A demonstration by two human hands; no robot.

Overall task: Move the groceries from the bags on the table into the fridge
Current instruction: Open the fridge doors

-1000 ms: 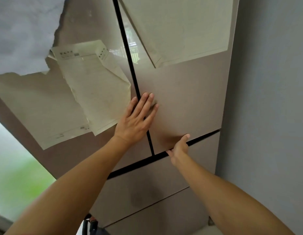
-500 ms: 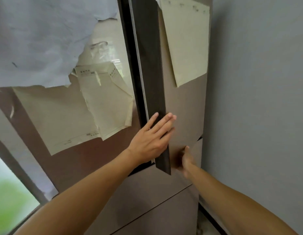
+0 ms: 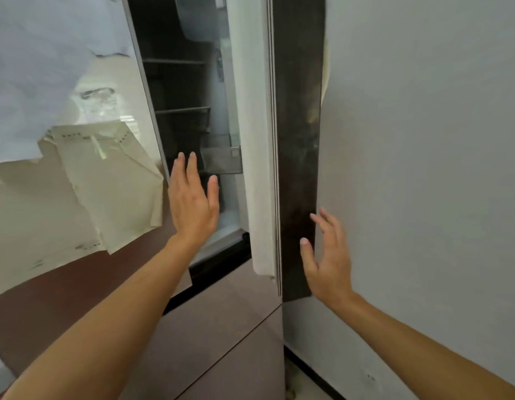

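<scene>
Fridge (image 3: 181,116) door (image 3: 296,140) ajar, hands spread

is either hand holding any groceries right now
No, the left hand and right hand are both open and empty beside the opened fridge door.

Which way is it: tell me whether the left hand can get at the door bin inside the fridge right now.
Probably yes. The right fridge door is swung wide, and the open left hand is just below and left of the door bin, with nothing visible between them.

Home kitchen: multi-door fridge (image 3: 221,327) beside plain wall (image 3: 423,140), right door (image 3: 298,140) open.
</scene>
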